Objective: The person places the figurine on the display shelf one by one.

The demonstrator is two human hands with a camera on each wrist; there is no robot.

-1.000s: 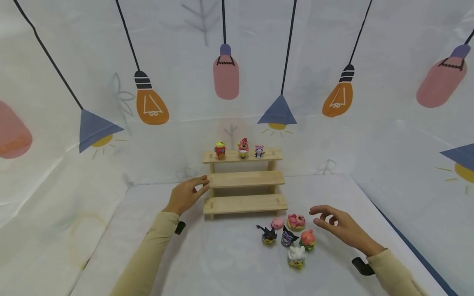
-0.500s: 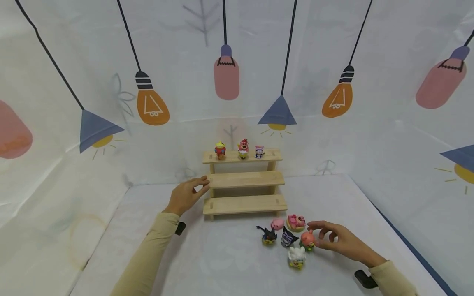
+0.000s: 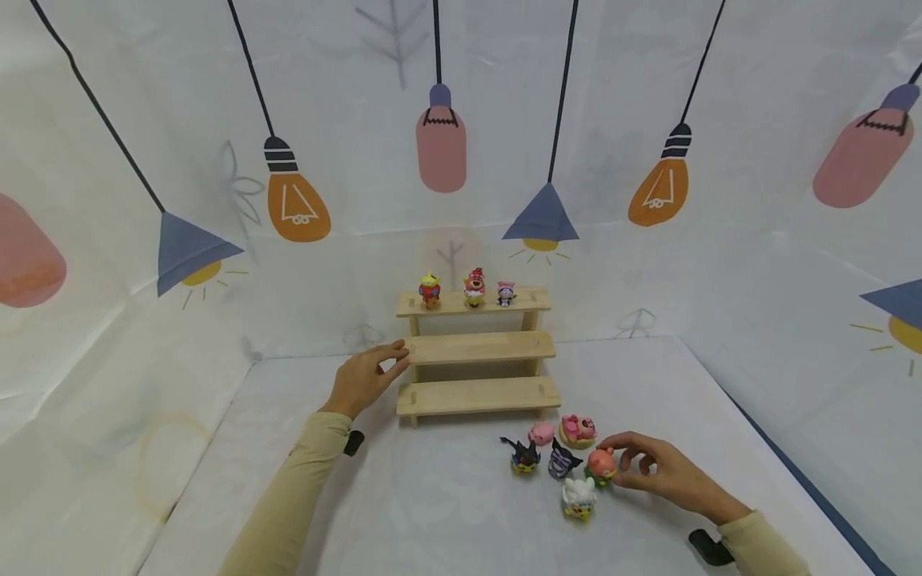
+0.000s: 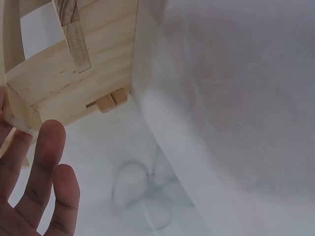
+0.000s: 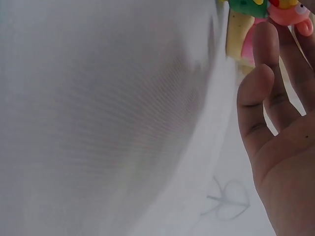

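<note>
A three-tier wooden display stand [image 3: 479,395] stands at the back of the white table. My left hand [image 3: 362,381] pinches the left end of its middle board; the left wrist view shows the fingers [image 4: 42,162] at that wooden end from below. With thumb and forefinger, my right hand [image 3: 666,474] pinches a coral-pink figurine [image 3: 601,464] with a green base, still among the others on the table. In the right wrist view the figurine [image 5: 290,14] is cut off by the top edge, and the other fingers [image 5: 256,93] stretch beside it.
Close around lie a pink lying figurine [image 3: 578,430], a small pink pig [image 3: 541,434], a black horned figurine [image 3: 525,458], a dark striped one [image 3: 563,462] and a white one [image 3: 579,498]. Three figurines, including a red-hatted one [image 3: 474,288], stand on the top board. A printed sheet [image 3: 374,264] hangs behind.
My right hand has come down and toward me, from beside the lying pink figurine to the coral-pink figurine, and its fingers have settled round it. The left hand stays at the stand.
</note>
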